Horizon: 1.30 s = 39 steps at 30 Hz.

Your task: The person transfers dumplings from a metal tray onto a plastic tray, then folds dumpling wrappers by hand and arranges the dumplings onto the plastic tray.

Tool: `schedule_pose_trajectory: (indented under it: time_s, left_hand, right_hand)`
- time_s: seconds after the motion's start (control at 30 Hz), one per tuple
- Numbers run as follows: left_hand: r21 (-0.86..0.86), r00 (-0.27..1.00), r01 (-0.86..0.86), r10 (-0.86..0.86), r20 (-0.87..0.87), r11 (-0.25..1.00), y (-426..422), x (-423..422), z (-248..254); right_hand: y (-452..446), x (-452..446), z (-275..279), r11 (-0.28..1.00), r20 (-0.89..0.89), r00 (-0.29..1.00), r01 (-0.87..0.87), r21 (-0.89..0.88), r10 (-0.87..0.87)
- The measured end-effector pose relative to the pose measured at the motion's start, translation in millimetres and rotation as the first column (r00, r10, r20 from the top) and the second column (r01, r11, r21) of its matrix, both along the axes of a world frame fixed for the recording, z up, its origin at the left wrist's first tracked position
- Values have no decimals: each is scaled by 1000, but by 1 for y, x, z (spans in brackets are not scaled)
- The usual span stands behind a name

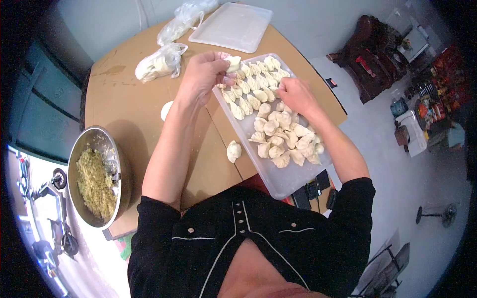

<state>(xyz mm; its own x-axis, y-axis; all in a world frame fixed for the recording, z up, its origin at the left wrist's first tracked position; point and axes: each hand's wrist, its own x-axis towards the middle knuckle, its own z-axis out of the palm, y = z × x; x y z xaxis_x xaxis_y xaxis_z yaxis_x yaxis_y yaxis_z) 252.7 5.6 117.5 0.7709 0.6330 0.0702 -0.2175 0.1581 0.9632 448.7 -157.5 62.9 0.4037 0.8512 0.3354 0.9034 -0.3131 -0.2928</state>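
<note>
Brown table [134, 102] — left hand [206, 73] pinching 1 dumpling [233, 62], tray [288, 183] beside that grip; right hand [298, 96] curled over tray — whether holding, can't tell.

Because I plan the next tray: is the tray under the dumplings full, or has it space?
Not full: the tray holds dumplings across its far and middle parts, but its near end is bare.

The dumplings [283, 119] were creamy white, the tray beneath [278, 183] translucent grey-white, the table [144, 102] tan. The filling [94, 181] was yellowish green, its bowl [125, 184] silver. White piping [233, 216] lined the black shirt [159, 248]; the dim chair [372, 44] seemed reddish brown.
</note>
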Motion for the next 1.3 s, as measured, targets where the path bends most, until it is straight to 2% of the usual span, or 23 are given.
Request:
schedule_pose_trajectory:
  time_s: [0.07,0.2,0.27,0.3,0.37,0.5,0.6,0.7,0.77,0.9,1.0,1.07,1.17,1.2,1.27,1.3]
  left_hand:
    - [-14,1000,2,-2,1,1000,0,0,-1]
    - [-13,1000,15,-15,-7,1000,0,0,0]
    - [6,999,41,-41,-11,999,3,0,-3]
    - [5,999,40,-40,-11,999,3,-1,-3]
    - [-8,999,44,-44,2,999,3,0,-3]
    - [-8,999,49,-49,6,999,3,0,-3]
    - [-2,999,36,-36,2,999,2,-1,-2]
    - [-10,999,32,-32,24,999,1,-1,-3]
    - [-16,999,30,-30,35,999,0,-1,-3]
    - [-15,1000,15,-15,17,1000,-2,-2,-1]
    - [9,999,27,-26,-21,1000,1,-2,-1]
    - [6,999,31,-31,-7,1000,4,-1,-5]
    - [-3,1000,26,-26,-9,1000,5,0,-5]
    - [-3,1000,26,-26,-9,1000,5,0,-5]
    - [6,1000,22,-21,-13,1000,4,0,-5]
    - [5,1000,22,-22,-14,1000,4,0,-5]
  right_hand:
    - [-1,-2,3,998,-95,995,-7,-59,1]
    - [-4,6,2,999,-189,982,6,-53,-16]
    - [-8,11,10,996,-428,903,-16,-93,-26]
    - [-9,12,12,995,-429,903,-17,-94,-26]
    - [-11,14,16,986,-285,955,42,-158,-86]
    - [-14,12,22,956,-223,967,54,-288,-122]
    - [-17,11,16,940,-316,944,-21,-340,-93]
    - [-21,15,9,962,-312,949,-49,-270,-39]
    - [-23,21,10,956,-394,917,-167,-241,61]
    - [-30,16,19,963,-408,908,-187,-195,93]
    - [-28,19,19,947,-401,914,-187,-260,71]
    - [-26,17,26,882,-343,939,-154,-446,-10]
    - [-28,19,29,853,-354,935,-191,-485,8]
    - [-30,22,27,853,-354,935,-191,-485,8]
    - [-35,27,20,908,-401,909,-261,-328,117]
    - [-36,25,24,908,-402,908,-261,-328,116]
